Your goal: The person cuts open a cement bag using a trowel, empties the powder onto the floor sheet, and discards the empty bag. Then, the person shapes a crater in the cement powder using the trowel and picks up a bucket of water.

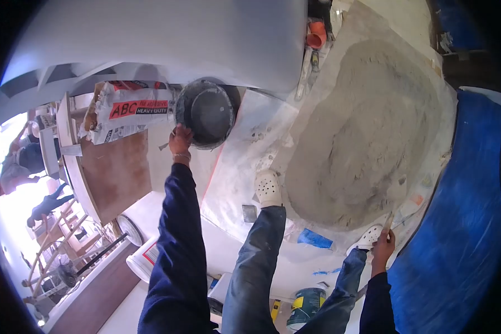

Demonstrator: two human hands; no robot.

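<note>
My left hand (180,140) is closed at the lower left rim of a black bucket (229,123) with grey material inside. A small piece of something thin sticks out beside that hand. At the lower right, my right hand (383,245) is closed around the handle of a trowel (396,195), whose pale blade lies over the edge of a wide grey patch of wet material (362,139). An adhesive bag (133,108) lies just left of the bucket.
Orange pipe fittings (316,35) lie at the top. A blue sheet (451,222) covers the right side. A green tub (306,306) stands near my legs, with a blue scrap (314,238) above it. Two people (22,161) are at the far left.
</note>
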